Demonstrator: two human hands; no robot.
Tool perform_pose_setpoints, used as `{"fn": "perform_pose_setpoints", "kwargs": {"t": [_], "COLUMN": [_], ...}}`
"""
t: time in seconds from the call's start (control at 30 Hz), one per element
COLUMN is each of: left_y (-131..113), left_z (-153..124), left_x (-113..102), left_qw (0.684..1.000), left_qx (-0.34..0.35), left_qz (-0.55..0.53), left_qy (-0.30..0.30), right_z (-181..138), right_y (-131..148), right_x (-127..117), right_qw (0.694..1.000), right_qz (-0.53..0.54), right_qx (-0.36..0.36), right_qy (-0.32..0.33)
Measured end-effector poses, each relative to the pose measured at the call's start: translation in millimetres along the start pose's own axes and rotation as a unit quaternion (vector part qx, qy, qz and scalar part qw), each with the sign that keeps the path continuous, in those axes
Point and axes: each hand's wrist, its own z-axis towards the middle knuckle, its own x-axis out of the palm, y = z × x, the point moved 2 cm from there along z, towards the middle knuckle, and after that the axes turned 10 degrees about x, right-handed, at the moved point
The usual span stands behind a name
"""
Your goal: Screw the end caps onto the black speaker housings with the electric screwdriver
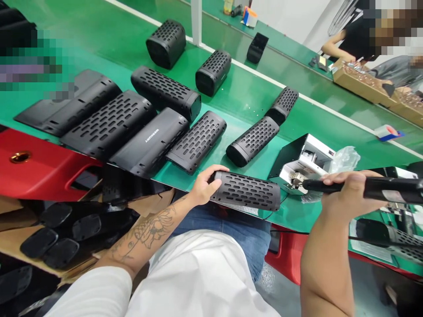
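My left hand [205,185] is closed around the left end of a black perforated speaker housing [246,191] that lies at the near edge of the green belt [251,97]. Fingers curl over its top. My right hand [348,193] grips a black electric screwdriver [370,187] held level, its tip pointing left toward a small white and black screw feeder box [306,160]. The screwdriver tip sits just right of the housing's right end.
Several more black perforated housings [198,141] lie in rows on the belt. A cardboard tray of black end caps [56,242] sits lower left beside a red bin [39,167]. Another person [360,39] works at cardboard boxes far right.
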Motion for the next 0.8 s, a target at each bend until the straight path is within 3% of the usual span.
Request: {"fn": "perform_pose_setpoints", "kwargs": {"t": [0.1, 0.23, 0.4, 0.5, 0.67, 0.8], "left_y": [3, 7, 6, 5, 6, 7], "left_z": [0, 0, 0, 0, -1, -2], "left_x": [-2, -2, 1, 1, 1, 2], "left_qw": [1.0, 1.0, 1.0, 1.0, 1.0, 1.0], "left_qx": [0.011, 0.006, -0.003, -0.004, -0.012, -0.011], "left_qz": [-0.008, -0.008, 0.001, 0.005, 0.007, 0.0], "left_qy": [0.003, 0.002, 0.002, 0.002, 0.007, 0.002], "right_z": [-7, -23, -29, -17, -4, -18], "right_y": [0, 20, 45, 30, -8, 1], "right_x": [1, -2, -5, -1, 6, 4], "right_qw": [0.999, 0.996, 0.999, 0.998, 1.0, 1.0], "right_qz": [-0.011, -0.023, -0.001, -0.007, -0.006, 0.006], "right_qx": [0.025, 0.043, -0.041, -0.061, 0.011, 0.01], "right_qy": [0.032, 0.068, 0.018, -0.025, -0.003, 0.006]}}
